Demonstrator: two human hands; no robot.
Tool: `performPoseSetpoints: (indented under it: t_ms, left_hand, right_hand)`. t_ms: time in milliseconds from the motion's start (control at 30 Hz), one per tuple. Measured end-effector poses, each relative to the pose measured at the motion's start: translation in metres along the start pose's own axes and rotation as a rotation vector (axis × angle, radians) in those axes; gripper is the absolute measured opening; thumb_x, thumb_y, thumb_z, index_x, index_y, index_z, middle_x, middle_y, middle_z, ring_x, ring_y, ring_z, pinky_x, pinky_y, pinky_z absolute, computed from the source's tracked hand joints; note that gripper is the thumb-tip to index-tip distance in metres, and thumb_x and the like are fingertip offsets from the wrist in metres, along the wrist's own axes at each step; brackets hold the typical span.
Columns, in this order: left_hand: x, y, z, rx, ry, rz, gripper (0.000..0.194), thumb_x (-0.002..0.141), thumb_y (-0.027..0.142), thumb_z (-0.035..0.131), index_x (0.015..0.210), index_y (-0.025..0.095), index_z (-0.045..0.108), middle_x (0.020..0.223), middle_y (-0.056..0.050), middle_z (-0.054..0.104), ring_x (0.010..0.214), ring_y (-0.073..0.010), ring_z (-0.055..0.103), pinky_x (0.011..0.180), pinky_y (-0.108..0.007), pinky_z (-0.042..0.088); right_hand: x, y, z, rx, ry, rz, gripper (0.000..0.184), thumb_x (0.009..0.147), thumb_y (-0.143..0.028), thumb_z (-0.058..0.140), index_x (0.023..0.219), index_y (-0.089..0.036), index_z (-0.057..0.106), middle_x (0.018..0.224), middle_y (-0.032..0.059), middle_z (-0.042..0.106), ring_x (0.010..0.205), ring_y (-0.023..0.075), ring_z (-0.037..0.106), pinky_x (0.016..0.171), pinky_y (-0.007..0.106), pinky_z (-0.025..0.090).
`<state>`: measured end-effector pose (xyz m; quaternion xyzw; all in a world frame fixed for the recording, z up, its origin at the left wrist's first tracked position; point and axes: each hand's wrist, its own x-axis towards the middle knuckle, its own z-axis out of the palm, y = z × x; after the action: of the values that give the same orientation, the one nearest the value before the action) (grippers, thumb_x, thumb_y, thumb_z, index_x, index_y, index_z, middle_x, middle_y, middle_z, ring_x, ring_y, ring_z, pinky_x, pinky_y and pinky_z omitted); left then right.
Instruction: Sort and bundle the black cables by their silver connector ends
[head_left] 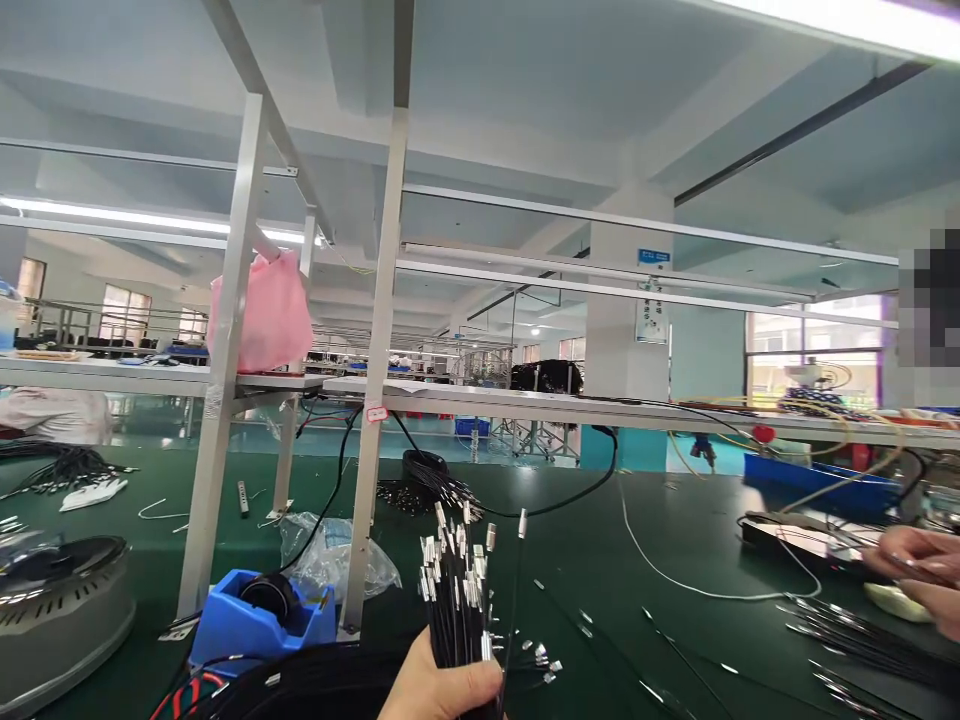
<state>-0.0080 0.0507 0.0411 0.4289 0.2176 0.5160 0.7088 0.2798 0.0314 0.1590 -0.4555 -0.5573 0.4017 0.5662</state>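
My left hand is closed around an upright bundle of thin black cables with silver metal tips, at the bottom middle of the view. The thumb lies across the near side of the bundle. One cable with a silver end stands apart, just right of the bundle; what holds it lower down is hidden. Beside the hand, more silver-tipped cable ends lie on the green table. My right hand does not show.
A blue tape dispenser, a clear plastic bag and shelf posts stand left of the bundle. A grey round machine is far left. At right, a co-worker's hands are above more black cables.
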Motion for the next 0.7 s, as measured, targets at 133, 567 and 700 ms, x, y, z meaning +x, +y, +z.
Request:
performPoseSetpoints:
  t_ms: [133, 567, 700]
  left_hand:
    - [0.003, -0.005, 0.029, 0.063, -0.026, 0.074, 0.055, 0.038, 0.033, 0.084, 0.082, 0.010, 0.061, 0.070, -0.006, 0.063, 0.066, -0.0180, 0.057, 0.064, -0.027, 0.041]
    - [0.008, -0.009, 0.071, 0.122, 0.091, -0.144, 0.019, 0.045, 0.016, 0.060, 0.064, 0.012, 0.055, 0.051, -0.001, 0.057, 0.050, -0.0124, 0.051, 0.052, -0.025, 0.043]
    - [0.008, -0.012, 0.084, 0.140, 0.032, -0.130, 0.018, 0.044, 0.019, 0.058, 0.060, 0.013, 0.054, 0.049, 0.000, 0.055, 0.046, -0.0108, 0.049, 0.049, -0.023, 0.041]
  right_hand:
    - [-0.037, 0.058, 0.121, -0.020, -0.061, -0.038, 0.026, 0.058, -0.038, 0.062, 0.080, -0.024, 0.063, 0.074, 0.0045, 0.069, 0.076, 0.0281, 0.065, 0.059, 0.036, 0.053]
    - [-0.042, 0.061, 0.083, -0.216, 0.007, 0.035, 0.025, 0.068, -0.037, 0.053, 0.081, -0.015, 0.055, 0.050, -0.0049, 0.053, 0.039, 0.0089, 0.045, 0.033, 0.017, 0.031]
    - [-0.046, 0.076, 0.077, -0.120, -0.052, 0.093, 0.030, 0.066, -0.044, 0.056, 0.078, -0.016, 0.054, 0.050, -0.0055, 0.051, 0.040, 0.0098, 0.048, 0.031, 0.016, 0.032]
